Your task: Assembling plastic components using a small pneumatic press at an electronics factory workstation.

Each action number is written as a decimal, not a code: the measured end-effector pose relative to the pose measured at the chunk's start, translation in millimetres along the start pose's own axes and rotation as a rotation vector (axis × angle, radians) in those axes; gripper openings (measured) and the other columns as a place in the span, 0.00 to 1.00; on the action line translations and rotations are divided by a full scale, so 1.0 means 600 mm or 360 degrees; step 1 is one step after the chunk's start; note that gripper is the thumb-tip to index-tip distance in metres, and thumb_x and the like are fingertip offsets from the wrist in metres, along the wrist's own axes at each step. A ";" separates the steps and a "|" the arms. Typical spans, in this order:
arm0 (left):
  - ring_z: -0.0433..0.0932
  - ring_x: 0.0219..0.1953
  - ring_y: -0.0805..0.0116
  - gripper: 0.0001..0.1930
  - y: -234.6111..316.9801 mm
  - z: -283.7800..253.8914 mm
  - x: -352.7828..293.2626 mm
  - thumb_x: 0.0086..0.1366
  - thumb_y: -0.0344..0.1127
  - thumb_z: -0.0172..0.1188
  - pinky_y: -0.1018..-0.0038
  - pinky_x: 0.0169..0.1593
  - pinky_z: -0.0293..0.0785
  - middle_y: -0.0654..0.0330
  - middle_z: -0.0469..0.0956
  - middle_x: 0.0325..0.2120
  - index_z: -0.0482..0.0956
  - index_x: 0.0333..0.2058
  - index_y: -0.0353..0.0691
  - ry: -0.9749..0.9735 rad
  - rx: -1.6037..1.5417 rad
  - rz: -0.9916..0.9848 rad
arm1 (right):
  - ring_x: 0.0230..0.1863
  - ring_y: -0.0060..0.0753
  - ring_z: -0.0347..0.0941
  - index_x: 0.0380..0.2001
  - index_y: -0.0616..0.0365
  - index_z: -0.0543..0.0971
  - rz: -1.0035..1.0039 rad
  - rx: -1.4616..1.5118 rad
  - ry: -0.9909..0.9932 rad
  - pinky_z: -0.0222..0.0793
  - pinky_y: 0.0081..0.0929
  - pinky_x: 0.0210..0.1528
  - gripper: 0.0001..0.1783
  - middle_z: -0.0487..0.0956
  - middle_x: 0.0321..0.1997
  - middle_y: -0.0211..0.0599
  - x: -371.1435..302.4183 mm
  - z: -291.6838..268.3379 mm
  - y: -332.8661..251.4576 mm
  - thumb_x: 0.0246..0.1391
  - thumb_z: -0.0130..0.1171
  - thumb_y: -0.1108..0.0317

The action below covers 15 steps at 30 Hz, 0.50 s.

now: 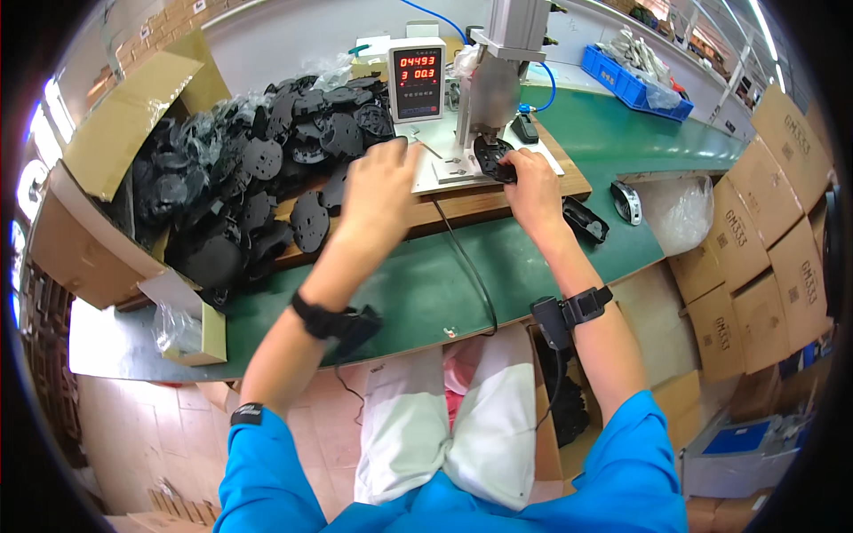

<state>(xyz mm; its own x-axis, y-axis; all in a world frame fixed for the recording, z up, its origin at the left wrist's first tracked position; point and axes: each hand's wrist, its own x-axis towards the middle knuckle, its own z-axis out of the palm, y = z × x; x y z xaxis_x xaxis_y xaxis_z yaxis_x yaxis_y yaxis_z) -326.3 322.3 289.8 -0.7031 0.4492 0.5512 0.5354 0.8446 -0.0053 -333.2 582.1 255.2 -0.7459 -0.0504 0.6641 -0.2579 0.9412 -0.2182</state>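
Your right grip (535, 185) is closed on the edge of a black moulded part (491, 161) beneath the press head (493, 98); fingers this near could be pinched if it dropped. Blur hides your left grip's (380, 185) state; a careless swing could spill the heaped black plates (263, 160).

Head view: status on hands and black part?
Right hand gripping black part beneath press. Left hand blurred, grip unclear. Parts pile crowds space left of press.

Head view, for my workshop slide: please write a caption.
Fingers of the right hand hold a black part at a press; the blurred left hand is near piled black parts.
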 end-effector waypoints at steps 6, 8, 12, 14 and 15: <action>0.77 0.58 0.47 0.44 -0.190 -0.044 -0.036 0.45 0.36 0.82 0.55 0.57 0.80 0.50 0.79 0.53 0.70 0.61 0.42 -0.1044 0.0587 -0.0325 | 0.49 0.50 0.78 0.38 0.58 0.83 0.0065 0.0049 0.0043 0.78 0.46 0.52 0.16 0.82 0.41 0.38 -0.004 0.008 -0.015 0.45 0.63 0.85; 0.76 0.59 0.45 0.45 -0.225 -0.041 -0.044 0.45 0.35 0.83 0.54 0.57 0.79 0.50 0.78 0.53 0.69 0.63 0.42 -0.1102 0.0600 -0.0312 | 0.49 0.49 0.79 0.37 0.59 0.83 0.0093 -0.0003 0.0048 0.78 0.45 0.53 0.14 0.83 0.41 0.38 -0.002 0.008 -0.012 0.47 0.61 0.85; 0.77 0.59 0.45 0.41 -0.262 -0.041 -0.058 0.46 0.37 0.83 0.55 0.58 0.77 0.51 0.79 0.54 0.73 0.59 0.40 -0.0906 0.0104 -0.0237 | 0.49 0.49 0.79 0.37 0.58 0.84 0.0041 0.0024 0.0088 0.78 0.45 0.53 0.12 0.83 0.42 0.39 -0.002 0.011 -0.016 0.51 0.59 0.83; 0.78 0.59 0.47 0.41 -0.255 -0.037 -0.060 0.46 0.37 0.83 0.57 0.61 0.75 0.47 0.81 0.53 0.74 0.59 0.40 -0.0879 0.0043 -0.0176 | 0.49 0.49 0.79 0.37 0.58 0.84 0.0078 -0.0002 0.0096 0.78 0.45 0.53 0.12 0.83 0.42 0.39 -0.004 0.008 -0.012 0.51 0.59 0.84; 0.78 0.59 0.47 0.41 -0.264 -0.041 -0.066 0.46 0.37 0.83 0.57 0.61 0.75 0.47 0.81 0.53 0.74 0.59 0.40 -0.0868 0.0055 -0.0171 | 0.49 0.49 0.79 0.37 0.58 0.84 0.0068 0.0009 0.0090 0.78 0.44 0.53 0.13 0.83 0.42 0.39 0.000 0.007 -0.017 0.51 0.58 0.84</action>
<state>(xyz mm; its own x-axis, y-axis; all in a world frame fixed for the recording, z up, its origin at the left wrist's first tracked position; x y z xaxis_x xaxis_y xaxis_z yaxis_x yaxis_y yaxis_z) -372.1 163.5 289.2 -0.8982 0.4379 0.0383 0.4381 0.8989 -0.0054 -333.1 571.2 254.1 -0.7203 0.0089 0.6936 -0.2301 0.9402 -0.2510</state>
